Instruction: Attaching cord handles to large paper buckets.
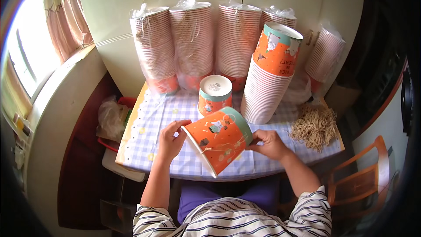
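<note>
An orange paper bucket point(217, 138) with a green band and small printed figures is tilted on its side above the table's front edge. My left hand point(172, 138) grips its white rolled rim, fingers partly behind it. At the green base end, my right hand point(268, 144) pinches with thumb and fingers; what lies between the fingertips is hidden. Thin pale cord-like lines cross the bucket's side, too faint to tell whether cord or print. Just behind it, a similar bucket point(215, 88) stands upside down. A tall nested stack of upside-down buckets point(268, 92) rises to its right.
Several plastic-wrapped bucket stacks point(191, 44) line the table's back against pale cabinets. A heap of tan cords point(314, 126) lies on the right of the checked tablecloth point(147, 134). A wooden chair point(359, 175) is at right; a red bin point(109, 144) with plastic bags sits left.
</note>
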Motion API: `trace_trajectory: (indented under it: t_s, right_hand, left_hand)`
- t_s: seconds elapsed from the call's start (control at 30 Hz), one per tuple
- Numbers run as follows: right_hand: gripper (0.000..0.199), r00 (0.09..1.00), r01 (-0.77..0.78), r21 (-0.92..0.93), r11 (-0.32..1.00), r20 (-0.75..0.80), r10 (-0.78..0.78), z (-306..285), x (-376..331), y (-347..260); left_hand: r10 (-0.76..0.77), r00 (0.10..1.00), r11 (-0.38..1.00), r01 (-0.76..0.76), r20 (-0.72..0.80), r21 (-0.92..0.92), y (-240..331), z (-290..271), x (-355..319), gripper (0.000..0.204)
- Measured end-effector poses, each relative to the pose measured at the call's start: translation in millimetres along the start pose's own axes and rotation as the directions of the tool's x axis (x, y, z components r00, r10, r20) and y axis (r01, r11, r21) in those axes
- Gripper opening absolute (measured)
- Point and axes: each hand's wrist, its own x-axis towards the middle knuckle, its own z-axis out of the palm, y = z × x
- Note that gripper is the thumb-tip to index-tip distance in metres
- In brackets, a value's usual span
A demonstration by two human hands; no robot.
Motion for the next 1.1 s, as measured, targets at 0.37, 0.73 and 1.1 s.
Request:
trace_trajectory:
  t_s: [0.37,0.73,1.1]
  right_hand:
    - [0.000,0.867,0.284,-0.916,0.285,0.118,-0.485,-86,144,-57]
    - [0.004,0.882,0.366,-0.922,0.125,0.301,-0.362,-55,206,13]
    - [0.007,0.916,0.370,-0.911,0.184,0.325,-0.233,-31,209,51]
  left_hand:
    - [-0.148,0.989,0.984,0.149,-0.017,0.099,-68,69,-7,0.031]
    - [-0.035,0.999,0.946,0.034,-0.004,0.323,-114,113,7,0.051]
    - [-0.098,0.988,0.866,0.023,0.123,0.500,-121,121,2,0.065]
